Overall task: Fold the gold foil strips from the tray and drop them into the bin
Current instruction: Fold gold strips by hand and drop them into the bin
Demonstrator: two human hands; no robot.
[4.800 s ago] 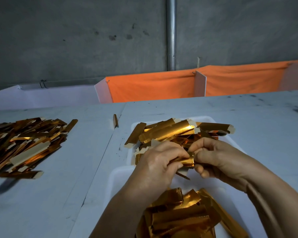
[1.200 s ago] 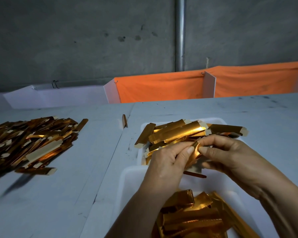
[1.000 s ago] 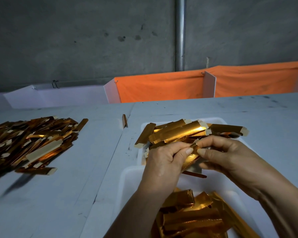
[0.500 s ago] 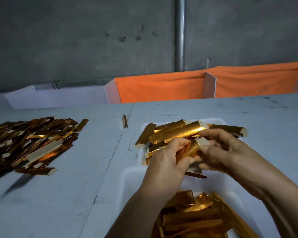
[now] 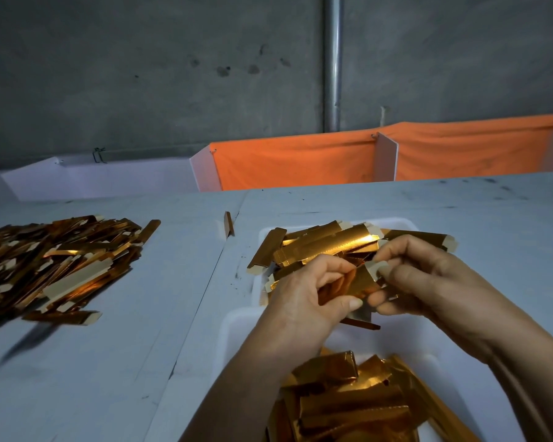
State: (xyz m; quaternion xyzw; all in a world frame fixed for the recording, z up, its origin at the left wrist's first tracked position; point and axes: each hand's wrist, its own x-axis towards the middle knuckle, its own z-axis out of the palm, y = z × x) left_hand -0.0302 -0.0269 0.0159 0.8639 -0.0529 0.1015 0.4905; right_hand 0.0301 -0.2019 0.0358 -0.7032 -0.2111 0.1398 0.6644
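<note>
My left hand (image 5: 304, 298) and my right hand (image 5: 425, 279) both pinch one gold foil strip (image 5: 355, 282) between them, above the near edge of the white tray (image 5: 399, 223). The strip's pale end tab sits under my right fingertips. Behind my hands the tray carries a heap of unfolded gold strips (image 5: 326, 245). Just below my wrists, a white bin (image 5: 233, 323) holds several folded gold pieces (image 5: 348, 400).
A large loose pile of gold strips (image 5: 55, 263) covers the table at the left. One stray strip (image 5: 228, 223) lies near the table seam. Orange cloth dividers (image 5: 294, 161) and a grey wall with a pipe (image 5: 332, 62) stand behind the table.
The strip between my hands has been turned and spread wider, showing more foil face. My hands sit slightly further apart over the same spot.
</note>
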